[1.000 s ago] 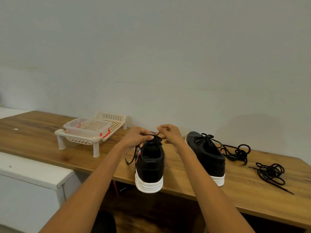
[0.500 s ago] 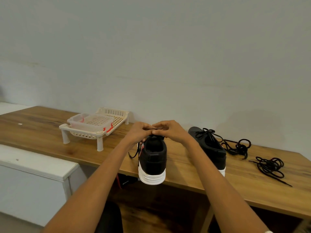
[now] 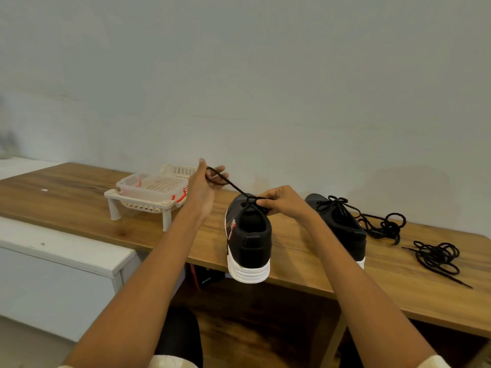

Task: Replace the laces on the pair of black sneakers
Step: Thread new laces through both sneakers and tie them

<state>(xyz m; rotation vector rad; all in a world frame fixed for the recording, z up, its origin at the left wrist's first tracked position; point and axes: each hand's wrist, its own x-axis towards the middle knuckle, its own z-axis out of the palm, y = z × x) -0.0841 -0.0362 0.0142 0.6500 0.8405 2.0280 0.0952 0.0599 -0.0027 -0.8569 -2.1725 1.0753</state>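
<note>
A black sneaker with a white sole stands heel toward me at the table's front edge. My left hand is raised up and to the left of it, pinching a taut black lace that runs down to the shoe's tongue. At the top of the tongue my right hand pinches the other part of that lace. The second black sneaker sits to the right, laced, with its lace ends trailing away.
Two loose black lace bundles lie on the wooden table at the right: one beside the second sneaker, another nearer the front edge. A cream plastic rack stands at the back left. A white counter sits lower left.
My left hand has pulled up and leftward away from the shoe, drawing the lace taut. My right hand stays at the tongue. The view has shifted slightly.
</note>
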